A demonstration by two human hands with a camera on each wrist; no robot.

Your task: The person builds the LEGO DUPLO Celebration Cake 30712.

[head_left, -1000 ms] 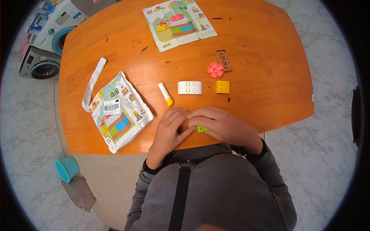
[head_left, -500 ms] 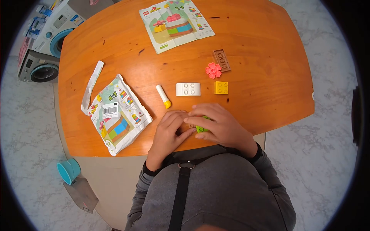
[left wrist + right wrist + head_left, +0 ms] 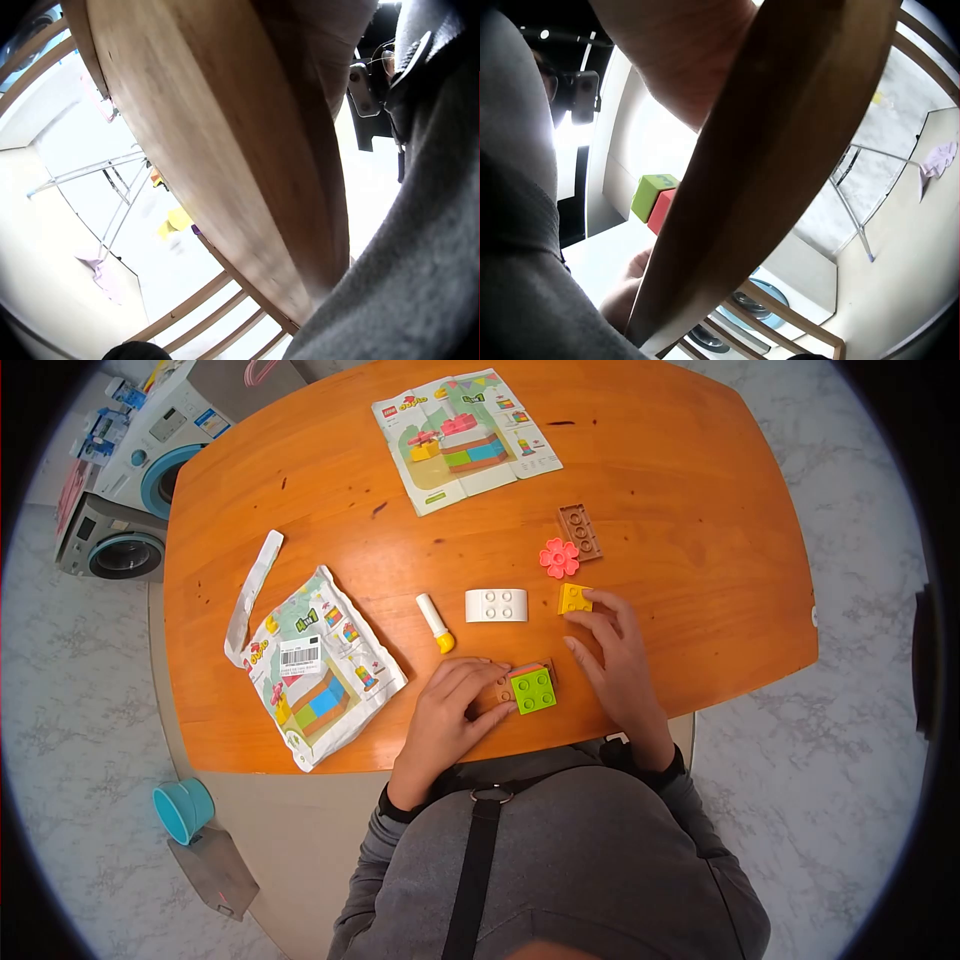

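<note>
The left hand (image 3: 450, 705) holds the left end of a brown brick (image 3: 504, 692) between thumb and fingers near the table's front edge. A green brick (image 3: 533, 690) sits on the brown one's right part, studs up. The right hand (image 3: 622, 665) reaches to a yellow brick (image 3: 574, 598), fingertips at its right side, thumb apart from it. In the right wrist view the green brick (image 3: 652, 196) shows above a reddish one (image 3: 661, 212), with part of the left hand (image 3: 624, 298) beside them. The left wrist view shows neither brick.
On the table (image 3: 720, 560) a white brick (image 3: 496, 606) and a white stick with yellow tip (image 3: 434, 622) lie ahead of the hands. Farther back are a pink flower (image 3: 559, 558), a brown plate (image 3: 580, 532) and a printed sheet (image 3: 465, 440). A bag (image 3: 325, 670) lies left.
The right hand has left the green brick and moved forward and right to the yellow brick. The left hand stays at the brown brick, and the green brick is now uncovered.
</note>
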